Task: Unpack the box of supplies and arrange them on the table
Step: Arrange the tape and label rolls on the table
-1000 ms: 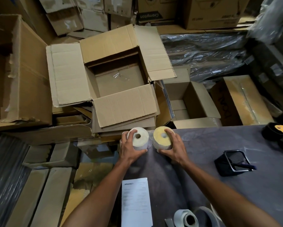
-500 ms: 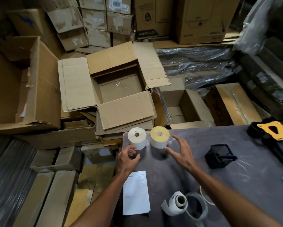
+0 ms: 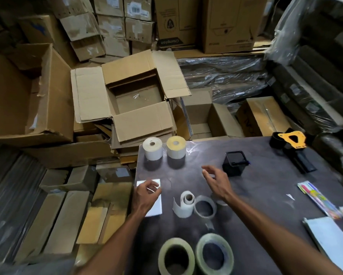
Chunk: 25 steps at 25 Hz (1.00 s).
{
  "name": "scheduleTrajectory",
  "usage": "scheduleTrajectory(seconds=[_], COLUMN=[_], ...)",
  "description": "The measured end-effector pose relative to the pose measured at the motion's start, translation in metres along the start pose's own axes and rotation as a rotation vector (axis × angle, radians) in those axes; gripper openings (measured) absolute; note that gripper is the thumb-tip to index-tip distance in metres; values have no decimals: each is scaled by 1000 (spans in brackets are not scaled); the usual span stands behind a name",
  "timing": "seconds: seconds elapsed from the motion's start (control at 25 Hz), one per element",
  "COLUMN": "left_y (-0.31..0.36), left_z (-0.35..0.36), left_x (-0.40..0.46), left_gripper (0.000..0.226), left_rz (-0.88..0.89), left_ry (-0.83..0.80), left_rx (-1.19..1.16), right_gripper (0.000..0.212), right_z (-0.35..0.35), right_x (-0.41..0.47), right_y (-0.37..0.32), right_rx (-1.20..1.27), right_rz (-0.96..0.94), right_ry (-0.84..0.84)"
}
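One open cardboard box [image 3: 134,100] sits past the far edge of my worktop [image 3: 266,187], flaps spread, its inside bare down to the taped bottom. Nearer me, the dark worktop carries the supplies. At my near edge two big tape rolls [image 3: 196,255] lie flat, touching. At the right edge is a white pad [image 3: 329,241] with coloured pen packs [image 3: 317,197] just beyond it. At the far right corner rests a black and yellow tape dispenser [image 3: 291,143], and a black mesh holder [image 3: 235,162] stands closer to the middle. At the far left corner a white label roll [image 3: 152,148] and a yellow-topped label roll [image 3: 176,147] stand upright, just beside each other. A smaller white roll [image 3: 184,204] with a loose tail leans against a clear tape ring [image 3: 204,209]. My left hand [image 3: 145,195] hovers over a white paper sheet [image 3: 153,205], fingers loosely curled, grasping nothing. My right hand [image 3: 216,180] hangs released above the worktop, fingers spread.
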<state>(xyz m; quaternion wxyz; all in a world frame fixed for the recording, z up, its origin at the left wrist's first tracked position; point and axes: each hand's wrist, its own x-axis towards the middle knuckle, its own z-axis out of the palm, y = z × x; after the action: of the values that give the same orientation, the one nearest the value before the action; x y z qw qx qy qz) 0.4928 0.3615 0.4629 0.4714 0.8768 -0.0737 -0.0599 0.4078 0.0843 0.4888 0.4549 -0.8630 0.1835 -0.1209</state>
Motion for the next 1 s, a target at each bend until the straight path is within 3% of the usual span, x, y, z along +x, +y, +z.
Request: scheduleTrajectory(seconds=[0.36, 0.52, 0.72, 1.0], left_y=[-7, -15, -9, -15], left_z=[23, 33, 34, 38], left_x=[-142, -192, -236, -257], left_gripper=[14, 47, 68, 107], left_rz=[-9, 31, 119, 10], left_ry=[60, 81, 93, 15], left_rx=[4, 78, 190, 148], right_gripper=[19, 25, 60, 103], right_z=[-32, -38, -33, -13], right_x=[-115, -172, -229, -255], right_y=[43, 58, 77, 70], right_rx=[116, 59, -20, -13], right_rz=[-24, -52, -59, -80], right_ry=[-90, -124, -206, -232])
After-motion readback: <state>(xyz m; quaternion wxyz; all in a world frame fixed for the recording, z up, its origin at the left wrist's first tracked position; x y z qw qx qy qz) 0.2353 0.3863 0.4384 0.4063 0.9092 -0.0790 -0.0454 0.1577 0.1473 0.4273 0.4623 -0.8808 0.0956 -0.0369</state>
